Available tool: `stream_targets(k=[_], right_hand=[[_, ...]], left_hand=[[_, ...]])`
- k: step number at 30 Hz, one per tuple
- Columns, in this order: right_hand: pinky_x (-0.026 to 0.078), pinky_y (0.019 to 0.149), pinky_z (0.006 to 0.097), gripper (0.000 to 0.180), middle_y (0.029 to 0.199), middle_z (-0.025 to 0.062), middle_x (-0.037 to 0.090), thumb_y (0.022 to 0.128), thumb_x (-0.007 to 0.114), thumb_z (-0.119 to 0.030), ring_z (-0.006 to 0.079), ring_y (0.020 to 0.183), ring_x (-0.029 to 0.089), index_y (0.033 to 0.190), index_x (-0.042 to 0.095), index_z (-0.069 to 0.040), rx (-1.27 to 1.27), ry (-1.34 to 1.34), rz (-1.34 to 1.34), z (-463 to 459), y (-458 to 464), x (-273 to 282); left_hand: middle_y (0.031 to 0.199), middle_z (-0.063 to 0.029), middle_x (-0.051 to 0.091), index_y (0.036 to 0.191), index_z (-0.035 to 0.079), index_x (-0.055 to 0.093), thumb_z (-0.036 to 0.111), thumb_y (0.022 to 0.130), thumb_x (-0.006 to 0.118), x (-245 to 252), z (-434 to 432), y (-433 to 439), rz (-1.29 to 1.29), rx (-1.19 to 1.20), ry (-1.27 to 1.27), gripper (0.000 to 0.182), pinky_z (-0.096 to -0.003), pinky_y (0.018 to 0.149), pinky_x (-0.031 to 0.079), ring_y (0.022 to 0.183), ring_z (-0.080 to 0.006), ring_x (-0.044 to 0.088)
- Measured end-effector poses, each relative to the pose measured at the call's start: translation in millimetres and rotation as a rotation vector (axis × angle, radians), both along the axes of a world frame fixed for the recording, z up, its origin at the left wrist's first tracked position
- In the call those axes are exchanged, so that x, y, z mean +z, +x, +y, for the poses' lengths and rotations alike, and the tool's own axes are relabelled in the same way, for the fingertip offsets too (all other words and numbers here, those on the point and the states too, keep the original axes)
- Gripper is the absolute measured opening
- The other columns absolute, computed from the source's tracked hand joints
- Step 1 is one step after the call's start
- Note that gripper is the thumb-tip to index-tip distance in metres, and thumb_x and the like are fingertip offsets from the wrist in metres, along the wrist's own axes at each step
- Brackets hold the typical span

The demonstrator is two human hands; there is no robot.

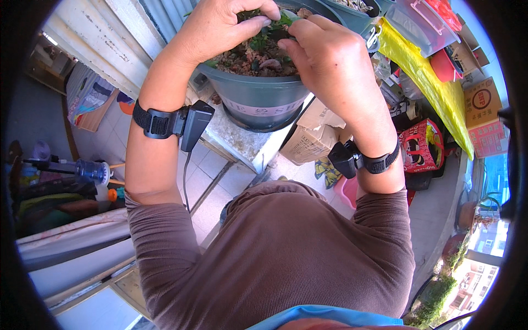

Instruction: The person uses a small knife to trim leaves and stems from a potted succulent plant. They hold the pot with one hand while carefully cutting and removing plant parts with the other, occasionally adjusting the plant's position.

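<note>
A round dark green plastic plant pot [258, 97] with a pale lettered band stands on a ledge in front of me, at the top of the view. Soil, bits of dry matter and a small green leafy plant [259, 42] fill its mouth. My left hand [235, 24] reaches over the pot's left side, thumb and fingertips close together at the leaves. From the right comes my right hand [317, 45], bent over the rim with thumb and forefinger near the same foliage. Whether either hand pinches a leaf is hidden or too small to tell. Each wrist wears a strapped black device.
The pot's ledge [243, 140] has a worn white top. Right of it are a torn cardboard box [309, 142], a pink basin [347, 192], a red patterned bag [420, 146] and a long yellow plastic sheet [433, 90]. A corrugated panel [99, 45] rises at the left.
</note>
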State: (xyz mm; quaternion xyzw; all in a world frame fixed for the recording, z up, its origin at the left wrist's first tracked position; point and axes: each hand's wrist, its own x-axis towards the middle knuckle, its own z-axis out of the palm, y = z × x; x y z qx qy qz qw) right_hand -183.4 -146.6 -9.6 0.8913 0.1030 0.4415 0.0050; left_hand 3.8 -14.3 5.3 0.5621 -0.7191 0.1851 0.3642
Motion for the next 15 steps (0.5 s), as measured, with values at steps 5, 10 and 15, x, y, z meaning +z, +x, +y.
stream_targets(k=[5, 10, 15], right_hand=[[0.058, 0.069, 0.0399, 0.014, 0.081, 0.0132, 0.065, 0.076, 0.073, -0.008, 0.0329, 0.077, 0.071, 0.087, 0.065, -0.004, -0.007, 0.004, -0.013, 1, 1, -2], [0.059, 0.068, 0.0388, 0.016, 0.081, 0.0121, 0.065, 0.073, 0.071, -0.009, 0.0319, 0.076, 0.071, 0.088, 0.065, -0.005, -0.059, -0.105, -0.055, 5, 3, -4], [0.058, 0.063, 0.0365, 0.017, 0.081, 0.0112, 0.065, 0.072, 0.070, -0.009, 0.0296, 0.075, 0.071, 0.088, 0.066, -0.004, -0.090, -0.165, -0.026, 12, 2, -1]], left_hand=[[0.091, -0.0096, 0.071, 0.090, 0.004, 0.072, -0.002, 0.078, 0.073, 1, 0, -2, 0.010, 0.002, 0.004, 0.014, -0.0406, 0.085, 0.051, 0.091, -0.0295, 0.065], [0.091, -0.0095, 0.071, 0.090, 0.004, 0.072, -0.003, 0.077, 0.074, 5, 5, -9, 0.032, 0.049, 0.052, 0.015, -0.0404, 0.085, 0.051, 0.091, -0.0291, 0.065], [0.091, -0.0095, 0.071, 0.091, 0.004, 0.073, -0.003, 0.078, 0.075, 3, 1, -4, 0.036, 0.013, 0.031, 0.014, -0.0399, 0.085, 0.052, 0.091, -0.0288, 0.065]])
